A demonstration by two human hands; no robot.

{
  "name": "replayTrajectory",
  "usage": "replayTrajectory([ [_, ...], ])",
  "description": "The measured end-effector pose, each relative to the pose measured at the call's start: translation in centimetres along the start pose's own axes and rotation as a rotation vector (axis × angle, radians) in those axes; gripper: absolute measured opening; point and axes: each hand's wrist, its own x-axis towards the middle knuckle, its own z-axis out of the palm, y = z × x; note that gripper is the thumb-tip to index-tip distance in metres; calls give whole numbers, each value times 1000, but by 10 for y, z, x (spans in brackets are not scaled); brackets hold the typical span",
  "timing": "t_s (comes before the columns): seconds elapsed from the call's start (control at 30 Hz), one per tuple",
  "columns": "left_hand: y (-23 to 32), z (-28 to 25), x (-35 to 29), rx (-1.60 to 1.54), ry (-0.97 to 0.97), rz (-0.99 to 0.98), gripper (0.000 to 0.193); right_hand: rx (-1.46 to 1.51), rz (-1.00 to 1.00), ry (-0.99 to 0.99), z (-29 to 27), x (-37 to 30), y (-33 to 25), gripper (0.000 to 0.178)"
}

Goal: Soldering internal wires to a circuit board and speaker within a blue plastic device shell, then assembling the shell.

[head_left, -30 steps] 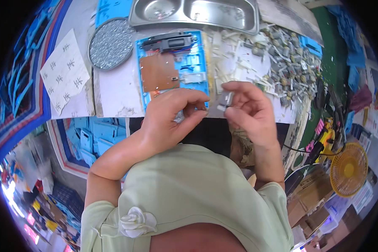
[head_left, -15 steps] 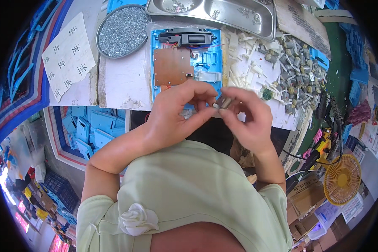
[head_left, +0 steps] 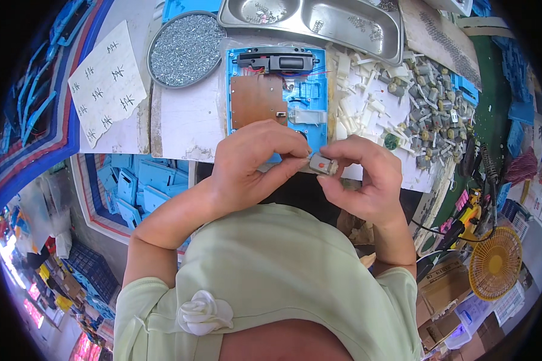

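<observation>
Between my two hands, just in front of the table's near edge, is a small silver-grey electric motor (head_left: 323, 164) with a red spot on its side. My right hand (head_left: 370, 177) grips its right end between thumb and fingers. The thumb and fingertips of my left hand (head_left: 250, 162) are pinched at its left end; any small part between them is hidden. Beyond my hands lies an open blue plastic housing (head_left: 321, 90). In it sit a brown circuit board (head_left: 257, 99), a black part (head_left: 283, 62) along the top and a whitish clear piece (head_left: 308, 116).
A round tray (head_left: 186, 51) of small screws and a steel two-compartment tray (head_left: 349, 27) stand at the back. Loose motors (head_left: 430, 99) and white plastic parts (head_left: 367, 108) are heaped to the right. Blue panels (head_left: 156, 177) fill a lined bin at lower left.
The motor has turned in my fingers, so its flat side with the red spot shows. My right fingers have opened wider around its end. The whole view has shifted slightly.
</observation>
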Motion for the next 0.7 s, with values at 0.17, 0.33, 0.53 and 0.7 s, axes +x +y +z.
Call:
replayTrajectory([
  [0.17, -1, 0, -4, -23, 10, -33, 22, -109, -182, -23, 1, 4, 2, 35],
  [0.33, -2, 0, -5, 33, -19, 20, 21, -158, -251, -77, -1, 3, 6, 37],
  [0.53, -3, -4, -1, 113, -59, 47, 24, -182, -252, -103, -4, 3, 9, 38],
  [0.7, -9, -5, -2, 145, 2, 49, 28, -192, -267, -55, -6, 4, 15, 40],
])
